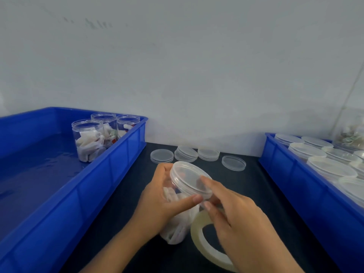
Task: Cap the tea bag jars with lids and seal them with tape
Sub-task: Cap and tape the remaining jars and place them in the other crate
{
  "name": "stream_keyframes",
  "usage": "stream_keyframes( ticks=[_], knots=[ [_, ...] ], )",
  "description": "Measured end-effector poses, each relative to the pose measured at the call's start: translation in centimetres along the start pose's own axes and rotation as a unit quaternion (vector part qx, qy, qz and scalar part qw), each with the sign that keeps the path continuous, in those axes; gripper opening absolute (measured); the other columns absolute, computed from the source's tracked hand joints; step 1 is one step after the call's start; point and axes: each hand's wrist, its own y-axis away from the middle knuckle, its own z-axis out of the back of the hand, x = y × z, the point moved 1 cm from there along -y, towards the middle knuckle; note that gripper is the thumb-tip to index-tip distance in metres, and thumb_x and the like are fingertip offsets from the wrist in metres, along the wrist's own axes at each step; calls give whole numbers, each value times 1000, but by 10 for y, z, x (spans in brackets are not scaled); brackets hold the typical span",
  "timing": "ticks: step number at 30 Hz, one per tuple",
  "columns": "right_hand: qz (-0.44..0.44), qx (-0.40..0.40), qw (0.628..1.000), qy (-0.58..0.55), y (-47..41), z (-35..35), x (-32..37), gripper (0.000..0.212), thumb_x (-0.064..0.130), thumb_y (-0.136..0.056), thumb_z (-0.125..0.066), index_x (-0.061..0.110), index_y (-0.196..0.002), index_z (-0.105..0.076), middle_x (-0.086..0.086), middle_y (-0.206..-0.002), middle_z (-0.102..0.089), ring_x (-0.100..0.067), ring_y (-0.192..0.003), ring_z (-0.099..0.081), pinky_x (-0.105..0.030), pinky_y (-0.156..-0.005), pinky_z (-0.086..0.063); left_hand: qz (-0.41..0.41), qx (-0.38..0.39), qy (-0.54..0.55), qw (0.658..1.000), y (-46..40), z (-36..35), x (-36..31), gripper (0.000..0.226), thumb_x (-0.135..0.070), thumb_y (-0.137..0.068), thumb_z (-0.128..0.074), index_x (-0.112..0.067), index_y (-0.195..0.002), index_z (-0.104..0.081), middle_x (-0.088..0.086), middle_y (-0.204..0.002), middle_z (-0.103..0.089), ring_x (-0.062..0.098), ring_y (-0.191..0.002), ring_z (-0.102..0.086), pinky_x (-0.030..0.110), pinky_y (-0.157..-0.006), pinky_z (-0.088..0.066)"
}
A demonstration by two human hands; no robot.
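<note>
Tape roll (199, 233) partly hidden under right hand (242, 219) and cut by bottom edge; right tray (307, 196) cropped; bag (352, 133) blurred.

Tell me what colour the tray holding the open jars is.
Blue: the tray shows plainly in the head view.

Both forearms reach in from the near edge and meet at the middle. The left hand (157, 201) is curled, thumb stretched rightward, gripping a jar (177, 225). The right hand (234, 217) lies just to its right, forefinger extended far-left, touching the lid (189, 179), its thumb tip beside the left thumb.
</note>
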Motion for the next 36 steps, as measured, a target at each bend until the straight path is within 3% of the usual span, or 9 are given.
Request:
stream_keyframes(
  ticks=[5, 9, 11, 17, 21, 24, 27, 32, 36],
  knots=[
    [-205, 58, 955, -209, -2, 5, -21, 38, 56, -88, -54, 27, -107, -39, 3, -80, -65, -2, -53, -54, -18, -54, -44, -23, -69, -22, 997, 4, 0, 3, 74, -72, -49, -79, -46, -111, -48, -21, -113, -65, -1, -107, -62, 27, -88, -51],
    [-197, 276, 902, -268, -6, 7, -23, 74, 79, -74, -29, 14, -73, -64, 1, -48, -53, -9, -40, -42, -17, -47, -39, -45, -101, -60, 992, 5, 1, -3, 78, -79, -46, -75, -47, -111, -47, -26, -112, -64, -4, -106, -61, 24, -84, -50],
    [-180, 325, 880, -296, -7, 9, -24, 73, 78, -70, -27, 17, -55, -63, 3, -43, -42, -9, -39, -37, -16, -49, -39, -48, -107, -80, 990, 5, 3, -6, 80, -82, -44, -72, -47, -112, -47, -28, -110, -64, -6, -105, -61, 23, -83, -49],
    [-122, 112, 978, -123, -1, 11, -26, 55, 63, -90, -43, 18, -60, -52, 5, -52, -38, -8, -48, -35, -23, -53, -33, -8, -113, -107, 988, 3, 6, -8, 83, -91, -36, -65, -50, -105, -47, -34, -107, -62, -14, -99, -58, 20, -82, -48],
    [-79, 12, 996, 49, -2, 10, -16, 51, 59, -95, -31, 18, -73, -52, 4, -60, -49, -7, -54, -43, -20, -62, -32, 36, -126, -95, 987, 1, 3, -7, 82, -96, -31, -60, -55, -100, -45, -41, -101, -58, -18, -90, -58, 15, -70, -45],
    [-41, -5, 990, 138, -4, 5, -12, 53, 60, -91, -4, 28, -77, -44, 5, -71, -53, -5, -71, -52, -28, -86, -37, 55, -133, -86, 986, 0, 1, -6, 87, -97, -28, -58, -48, -99, -48, -41, -97, -59, -17, -87, -59, 15, -67, -45],
    [-36, -9, 986, 165, -8, 2, -19, 63, 61, -71, 17, 31, -76, -38, 7, -70, -50, -6, -70, -50, -31, -92, -38, 69, -130, -61, 987, 0, -1, -7, 93, -96, -25, -60, -40, -99, -54, -34, -93, -65, -11, -82, -63, 22, -71, -50],
    [-34, -28, 993, 106, -10, 0, -29, 65, 69, -74, 7, 28, -75, -43, 6, -64, -48, -9, -64, -52, -30, -89, -39, 101, -92, -2, 991, 0, -3, -9, 83, -81, -33, -70, -31, -98, -60, -19, -90, -72, 1, -78, -70, 35, -81, -54],
    [-30, -33, 996, 83, -10, 1, -33, 64, 75, -74, -3, 27, -72, -45, 5, -59, -47, -11, -55, -46, -24, -70, -34, 106, -70, 21, 992, 0, -2, -11, 81, -74, -36, -72, -27, -102, -61, -14, -92, -73, 5, -82, -71, 34, -81, -53]
  ],
)
